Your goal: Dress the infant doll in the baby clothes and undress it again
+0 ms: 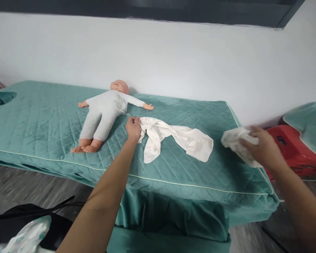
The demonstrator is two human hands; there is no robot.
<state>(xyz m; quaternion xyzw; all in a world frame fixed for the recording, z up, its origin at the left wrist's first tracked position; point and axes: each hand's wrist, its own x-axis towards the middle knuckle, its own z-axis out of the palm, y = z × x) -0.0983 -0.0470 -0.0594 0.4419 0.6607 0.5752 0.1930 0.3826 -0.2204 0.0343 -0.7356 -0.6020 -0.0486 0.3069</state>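
A baby doll (pixel 105 105) with a pale cloth body lies on its back on the green quilted bed. To its right, a white baby garment (pixel 179 135) with a faint print is spread out, two leg-like parts trailing from its gathered end. My left hand (pixel 133 129) is closed on that gathered end. Over the bed's right end, my right hand (pixel 263 147) grips a crumpled white cloth (pixel 239 142), slightly blurred; its exact kind I cannot make out.
The green bed cover (pixel 47 123) has a piped edge and stands against a white wall (pixel 158 59). Beyond its right end are a red case (pixel 295 151) and another green cover (pixel 310 123). A patterned cloth (pixel 28 235) lies on something black at the lower left.
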